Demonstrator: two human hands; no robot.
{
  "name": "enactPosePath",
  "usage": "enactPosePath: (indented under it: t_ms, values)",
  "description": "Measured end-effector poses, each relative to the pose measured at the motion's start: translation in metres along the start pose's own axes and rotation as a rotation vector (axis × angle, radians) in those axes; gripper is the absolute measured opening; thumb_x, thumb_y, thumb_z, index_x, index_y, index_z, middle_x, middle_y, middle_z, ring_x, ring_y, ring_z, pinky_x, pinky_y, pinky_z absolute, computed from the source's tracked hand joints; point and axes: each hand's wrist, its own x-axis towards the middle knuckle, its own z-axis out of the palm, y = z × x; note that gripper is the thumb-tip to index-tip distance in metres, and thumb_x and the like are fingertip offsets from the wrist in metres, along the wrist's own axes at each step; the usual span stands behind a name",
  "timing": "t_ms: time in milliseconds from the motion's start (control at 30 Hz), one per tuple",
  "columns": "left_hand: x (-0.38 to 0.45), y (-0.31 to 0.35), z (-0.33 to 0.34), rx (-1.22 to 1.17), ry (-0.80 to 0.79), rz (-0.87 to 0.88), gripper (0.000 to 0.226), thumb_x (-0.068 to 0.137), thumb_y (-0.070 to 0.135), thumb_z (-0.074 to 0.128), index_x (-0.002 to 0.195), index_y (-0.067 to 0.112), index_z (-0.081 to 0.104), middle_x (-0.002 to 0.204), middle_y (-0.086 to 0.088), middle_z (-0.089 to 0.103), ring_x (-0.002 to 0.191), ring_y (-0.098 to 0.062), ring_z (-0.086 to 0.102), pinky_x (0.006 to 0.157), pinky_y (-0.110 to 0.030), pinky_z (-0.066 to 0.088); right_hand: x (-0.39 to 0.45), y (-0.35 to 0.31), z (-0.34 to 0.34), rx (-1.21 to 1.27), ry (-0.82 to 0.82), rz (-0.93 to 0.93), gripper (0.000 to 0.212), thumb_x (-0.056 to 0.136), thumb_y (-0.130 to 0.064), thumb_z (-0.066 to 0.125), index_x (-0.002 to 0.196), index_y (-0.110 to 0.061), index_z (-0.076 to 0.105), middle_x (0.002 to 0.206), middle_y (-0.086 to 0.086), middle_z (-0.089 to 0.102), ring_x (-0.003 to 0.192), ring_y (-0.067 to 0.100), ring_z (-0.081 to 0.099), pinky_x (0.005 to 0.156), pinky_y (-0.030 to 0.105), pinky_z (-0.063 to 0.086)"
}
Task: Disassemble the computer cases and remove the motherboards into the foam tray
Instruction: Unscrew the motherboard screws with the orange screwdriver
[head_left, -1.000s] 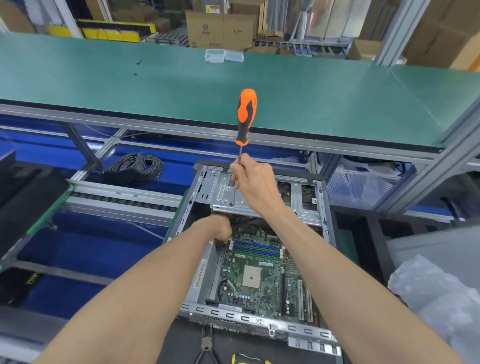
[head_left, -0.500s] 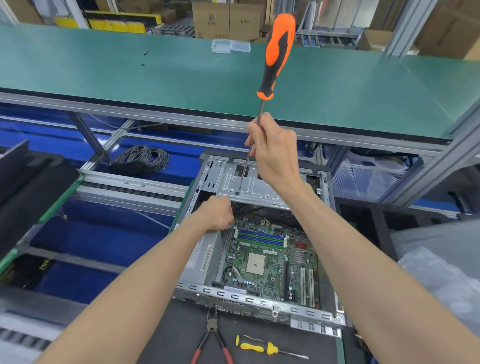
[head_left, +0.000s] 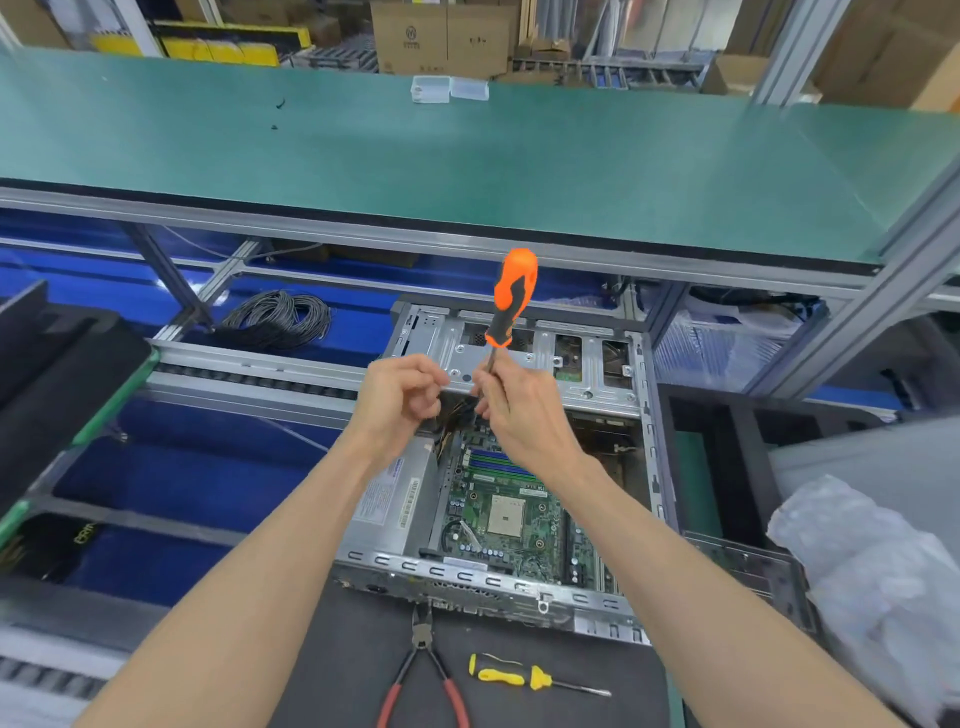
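An open grey computer case (head_left: 647, 467) lies in front of me with its green motherboard (head_left: 511, 519) inside and a metal drive bracket (head_left: 587, 364) across its far end. My right hand (head_left: 519, 410) grips the shaft of an orange-and-black screwdriver (head_left: 511, 296), handle pointing up. My left hand (head_left: 397, 397) hovers just left of it above the case, fingers curled near the dark cables (head_left: 457, 415); whether it pinches anything is unclear. Black foam trays sit at the left (head_left: 57, 374) and right (head_left: 727, 467).
Red-handled pliers (head_left: 423, 670) and a yellow screwdriver (head_left: 524, 678) lie on the dark mat (head_left: 332, 649) near me. A cable coil (head_left: 280, 319) rests at the back left. Bubble wrap (head_left: 872, 587) is on the right. A green-topped shelf (head_left: 467, 171) overhangs the far side.
My right hand lowered the orange screwdriver back toward the case. My left hand rose out of the case and came up beside the right hand.
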Motion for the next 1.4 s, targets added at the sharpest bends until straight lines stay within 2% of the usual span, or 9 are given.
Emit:
enactPosePath:
  t_ms: [100, 233, 333, 433, 500, 700, 1133, 1333, 1400]
  values:
    - [-0.004, -0.004, 0.002, -0.429, -0.019, -0.086, 0.024, 0.072, 0.004, 0.038, 0.051, 0.011, 0.049, 0.046, 0.002, 0.03, 0.041, -0.008, 0.02, 0.032, -0.019, 0.018, -0.006, 0.004, 0.011, 0.024, -0.015, 0.026, 0.018, 0.105, -0.014, 0.045, 0.099, 0.0, 0.056, 0.077, 0.013, 0.068, 0.063, 0.033, 0.065, 0.065, 0.05, 0.053]
    - [-0.001, -0.01, 0.0, -0.578, 0.027, -0.144, 0.027, 0.079, 0.018, 0.045, 0.054, 0.011, 0.05, 0.045, 0.003, 0.028, 0.04, -0.008, 0.018, 0.032, -0.02, 0.015, -0.009, 0.006, 0.021, 0.008, -0.033, 0.04, 0.017, 0.104, -0.013, 0.045, 0.101, 0.0, 0.056, 0.075, 0.014, 0.069, 0.063, 0.032, 0.065, 0.065, 0.049, 0.053]
    - [0.004, -0.011, -0.001, -0.365, 0.051, -0.093, 0.022, 0.088, 0.019, 0.058, 0.072, 0.009, 0.069, 0.044, 0.008, 0.026, 0.038, -0.007, 0.017, 0.033, -0.02, 0.016, -0.007, 0.007, 0.026, 0.008, -0.041, 0.057, 0.017, 0.105, -0.014, 0.045, 0.101, -0.001, 0.056, 0.076, 0.012, 0.069, 0.065, 0.031, 0.065, 0.067, 0.05, 0.053]
    - [0.004, -0.009, 0.001, -0.168, -0.051, -0.006, 0.021, 0.084, 0.023, 0.073, 0.102, 0.012, 0.078, 0.045, 0.011, 0.03, 0.037, -0.006, 0.021, 0.034, -0.018, 0.022, -0.006, 0.008, 0.029, 0.013, -0.046, 0.062, 0.016, 0.104, -0.015, 0.045, 0.102, -0.003, 0.055, 0.072, 0.015, 0.067, 0.063, 0.033, 0.064, 0.065, 0.05, 0.052]
    - [0.004, -0.009, 0.003, -0.114, -0.096, 0.017, 0.03, 0.076, 0.027, 0.081, 0.102, 0.012, 0.079, 0.046, 0.009, 0.036, 0.037, -0.005, 0.023, 0.034, -0.017, 0.024, -0.006, 0.008, 0.03, 0.006, -0.047, 0.051, 0.016, 0.104, -0.015, 0.045, 0.107, -0.003, 0.055, 0.07, 0.017, 0.065, 0.061, 0.036, 0.062, 0.062, 0.052, 0.051]
    - [0.003, -0.008, 0.009, -0.02, -0.14, 0.111, 0.014, 0.079, 0.019, 0.075, 0.089, 0.009, 0.08, 0.047, 0.002, 0.047, 0.036, -0.007, 0.028, 0.036, -0.016, 0.026, -0.006, 0.005, 0.029, -0.023, -0.026, 0.011, 0.027, 0.104, -0.012, 0.043, 0.124, 0.001, 0.055, 0.067, 0.018, 0.064, 0.058, 0.037, 0.06, 0.058, 0.052, 0.05]
    - [0.004, -0.006, 0.01, -0.037, -0.119, 0.113, 0.012, 0.079, 0.016, 0.073, 0.087, 0.008, 0.078, 0.048, 0.001, 0.048, 0.037, -0.006, 0.026, 0.035, -0.017, 0.024, -0.004, 0.004, 0.031, -0.028, -0.014, 0.006, 0.028, 0.104, -0.014, 0.044, 0.127, -0.005, 0.056, 0.066, 0.015, 0.064, 0.057, 0.037, 0.06, 0.058, 0.05, 0.05]
    - [0.003, -0.001, 0.002, 0.168, -0.148, 0.221, 0.029, 0.086, 0.022, 0.069, 0.108, 0.004, 0.074, 0.049, 0.008, 0.046, 0.042, -0.008, 0.025, 0.04, -0.019, 0.023, -0.002, 0.006, 0.028, 0.015, -0.006, 0.061, 0.025, 0.101, -0.02, 0.056, 0.095, 0.002, 0.065, 0.064, 0.018, 0.065, 0.06, 0.038, 0.063, 0.062, 0.048, 0.052]
    - [0.002, 0.001, 0.003, 0.24, -0.165, 0.271, 0.026, 0.091, 0.017, 0.067, 0.112, 0.001, 0.073, 0.05, 0.015, 0.048, 0.042, -0.003, 0.034, 0.042, -0.014, 0.03, -0.002, 0.005, 0.028, -0.003, -0.009, 0.054, 0.025, 0.1, -0.017, 0.057, 0.09, 0.004, 0.065, 0.064, 0.018, 0.066, 0.06, 0.038, 0.064, 0.062, 0.048, 0.052]
